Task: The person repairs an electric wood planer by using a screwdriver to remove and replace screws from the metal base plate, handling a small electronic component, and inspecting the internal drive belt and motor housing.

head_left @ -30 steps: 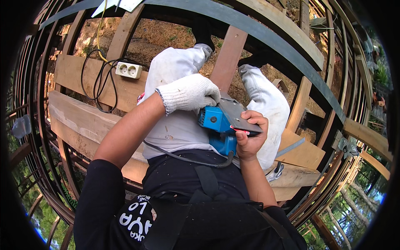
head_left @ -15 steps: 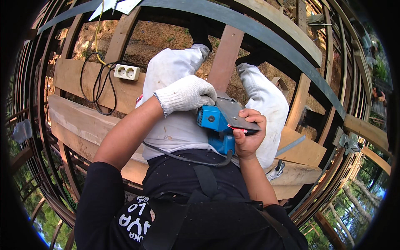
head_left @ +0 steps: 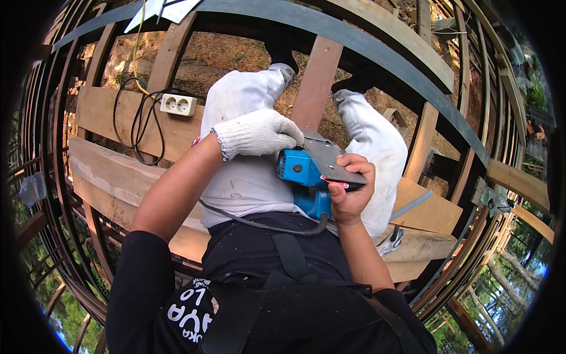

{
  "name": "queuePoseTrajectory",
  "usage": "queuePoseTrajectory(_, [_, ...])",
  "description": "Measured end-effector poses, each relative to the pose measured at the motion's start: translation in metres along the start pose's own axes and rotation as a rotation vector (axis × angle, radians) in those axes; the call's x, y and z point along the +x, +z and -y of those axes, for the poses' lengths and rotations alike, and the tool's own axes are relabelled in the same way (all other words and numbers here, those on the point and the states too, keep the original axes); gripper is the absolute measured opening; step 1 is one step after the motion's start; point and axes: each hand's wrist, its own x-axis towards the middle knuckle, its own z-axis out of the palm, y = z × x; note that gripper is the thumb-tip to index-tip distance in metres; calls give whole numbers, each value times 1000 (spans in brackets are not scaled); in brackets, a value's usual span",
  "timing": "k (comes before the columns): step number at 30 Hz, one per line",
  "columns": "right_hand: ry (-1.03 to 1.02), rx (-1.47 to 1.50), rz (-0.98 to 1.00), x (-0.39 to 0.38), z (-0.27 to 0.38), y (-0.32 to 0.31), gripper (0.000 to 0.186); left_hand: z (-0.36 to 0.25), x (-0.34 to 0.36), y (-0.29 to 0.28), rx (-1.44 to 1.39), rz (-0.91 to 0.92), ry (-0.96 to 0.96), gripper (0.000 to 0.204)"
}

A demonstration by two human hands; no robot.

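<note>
A blue corded electric planer rests in my lap, its flat grey metal sole turned upward. My right hand, bare, grips one end of it, thumb on the near side and fingers over the sole's edge. At the sole's far left end is my left hand, in a white knitted glove, with its fingers pinched together. Whatever lies between those fingertips is hidden. A black cord leaves the tool's handle and runs left across my waist.
On a plank at left lie a white double socket and a coiled black cable. A reddish-brown board stretches away between my legs. A curved grey metal strip spans the far side. Gaps between beams show the ground below.
Very little differs. My gloved left hand shifts slightly at the end of the sole, while the right hand keeps the same hold on the planer.
</note>
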Motion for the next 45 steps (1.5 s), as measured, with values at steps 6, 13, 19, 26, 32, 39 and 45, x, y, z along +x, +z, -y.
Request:
queuePoseTrajectory(6, [-1,-16,13,0,-1,-2,62,-1,0,1,-73,-11,-44,20])
queuePoseTrajectory(13, [-6,-2,21,0,-2,-1,61,2,2,-1,-43,0,3,25])
queuePoseTrajectory(19, [-11,-3,24,0,-2,-1,60,-7,3,-1,-53,13,-107,27])
queuePoseTrajectory(26, [-7,0,11,0,-1,1,60,-8,1,4,-109,-25,-140,24])
queuePoseTrajectory(32, [-1,-6,10,1,1,1,60,-11,3,3,-23,-29,-123,25])
queuePoseTrajectory(39, [-9,-23,5,0,-1,-1,60,-5,-1,3,-135,-53,-97,28])
queuePoseTrajectory(45, [-7,-12,9,1,0,3,60,-29,6,-8,83,35,-199,35])
